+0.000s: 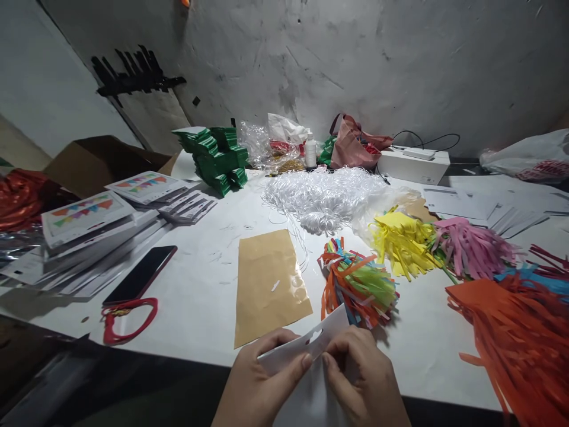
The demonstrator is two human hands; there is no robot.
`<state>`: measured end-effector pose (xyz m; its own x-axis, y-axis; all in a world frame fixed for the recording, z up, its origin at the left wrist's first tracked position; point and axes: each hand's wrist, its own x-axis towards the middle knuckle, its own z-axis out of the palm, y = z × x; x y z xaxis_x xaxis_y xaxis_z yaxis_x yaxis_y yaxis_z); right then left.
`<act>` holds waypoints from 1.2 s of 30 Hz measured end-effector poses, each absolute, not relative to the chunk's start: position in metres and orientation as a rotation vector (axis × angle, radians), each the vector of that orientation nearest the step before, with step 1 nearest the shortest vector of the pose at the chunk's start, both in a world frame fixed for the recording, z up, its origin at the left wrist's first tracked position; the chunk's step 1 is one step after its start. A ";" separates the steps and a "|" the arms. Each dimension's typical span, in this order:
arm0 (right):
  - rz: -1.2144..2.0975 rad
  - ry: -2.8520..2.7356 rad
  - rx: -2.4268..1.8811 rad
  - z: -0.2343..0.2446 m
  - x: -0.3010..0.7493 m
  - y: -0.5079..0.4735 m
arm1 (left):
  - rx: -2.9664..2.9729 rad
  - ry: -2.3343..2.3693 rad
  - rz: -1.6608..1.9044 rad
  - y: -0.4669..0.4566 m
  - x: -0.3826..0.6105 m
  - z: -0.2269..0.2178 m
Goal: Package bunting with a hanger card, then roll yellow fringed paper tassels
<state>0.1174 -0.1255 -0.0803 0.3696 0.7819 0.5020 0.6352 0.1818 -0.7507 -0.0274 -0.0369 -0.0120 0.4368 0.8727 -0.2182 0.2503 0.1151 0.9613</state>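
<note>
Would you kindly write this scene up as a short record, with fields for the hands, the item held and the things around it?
Hands: left hand and right hand, both gripping the white card
Item held: white card, a slot-shaped hole near its upper edge
Just beyond hands: brown paper sheet, multicolored fringed bunch
Right side: yellow fringed bunch, pink fringed bunch, orange fringed bunch
Left side: phone, red cord loop at its near end, printed cards
Farther back: heap of white string, green stack, white bottle
</note>
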 end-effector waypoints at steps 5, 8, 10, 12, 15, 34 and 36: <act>0.181 -1.332 -1.496 -0.078 0.118 -0.126 | 1.389 1.067 0.630 -0.039 -0.026 -0.010; 0.196 -1.316 -1.499 -0.078 0.119 -0.126 | 1.376 1.072 0.619 -0.039 -0.026 -0.011; 0.211 -1.305 -1.512 -0.079 0.119 -0.126 | 1.377 1.079 0.609 -0.038 -0.026 -0.012; 0.218 -1.296 -1.511 -0.080 0.118 -0.126 | 1.377 1.088 0.611 -0.038 -0.027 -0.013; 0.209 -1.291 -1.478 -0.083 0.118 -0.127 | 1.371 1.096 0.619 -0.039 -0.027 -0.011; 0.156 -1.334 -1.484 -0.081 0.118 -0.126 | 1.440 1.083 0.611 -0.037 -0.028 -0.010; 0.153 -1.351 -1.473 -0.082 0.119 -0.127 | 1.440 1.099 0.617 -0.037 -0.028 -0.012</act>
